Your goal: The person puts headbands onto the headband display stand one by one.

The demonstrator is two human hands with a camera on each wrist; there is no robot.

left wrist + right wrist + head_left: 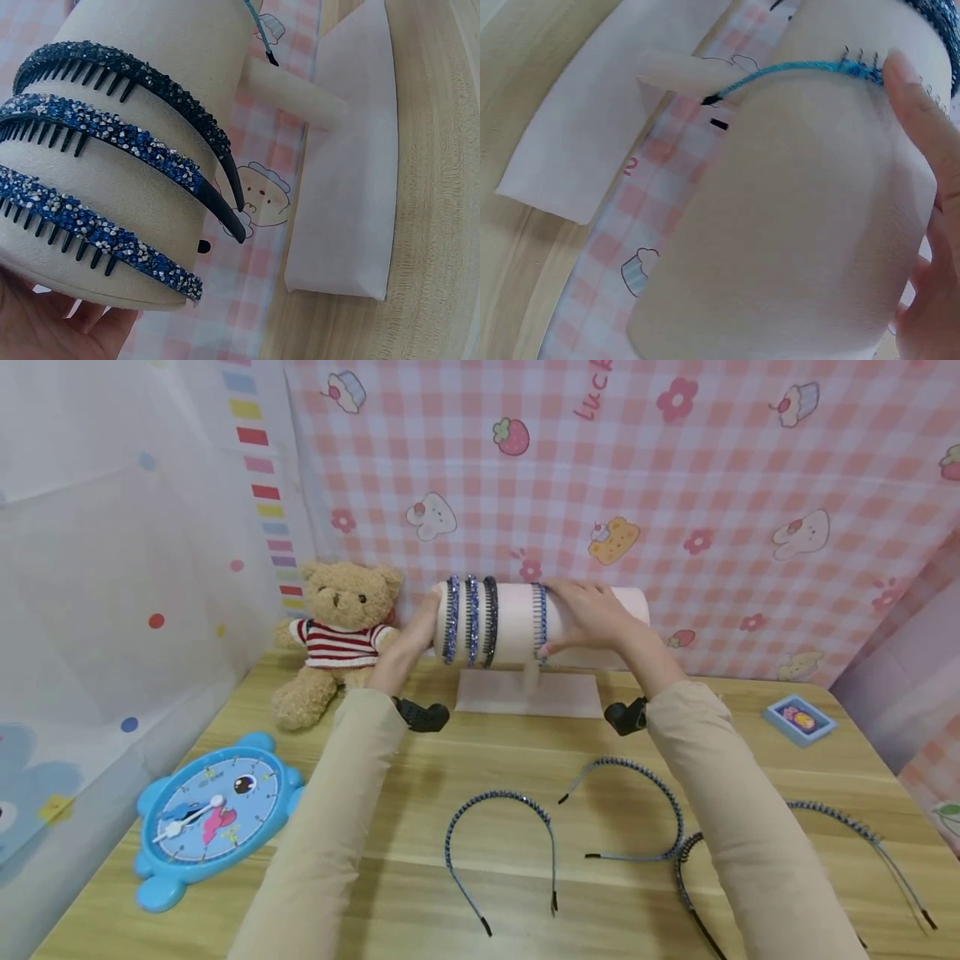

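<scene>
A pale padded headband stand [513, 618] has a horizontal roll on a short post and flat base. Toward its left end sit two blue glittery headbands [105, 131] and a black glittery headband [150, 79], their comb teeth visible. My left hand [425, 620] holds the roll's left end; its fingers [112, 326] are partly hidden behind it. Right of the roll's middle is a thin blue wrapped headband [802, 67]. My right hand [588, 614] reaches over the roll and pinches this headband, thumb pressed on its toothed part; the other fingers lie behind the roll, mostly hidden.
Thin blue headbands [498, 795] and a dark headband [686, 881] lie in front on the wooden table [405, 843], partly under my right sleeve. A teddy bear [341, 635] and blue toy clock [217, 810] stand left; a small blue frame [799, 720] lies right.
</scene>
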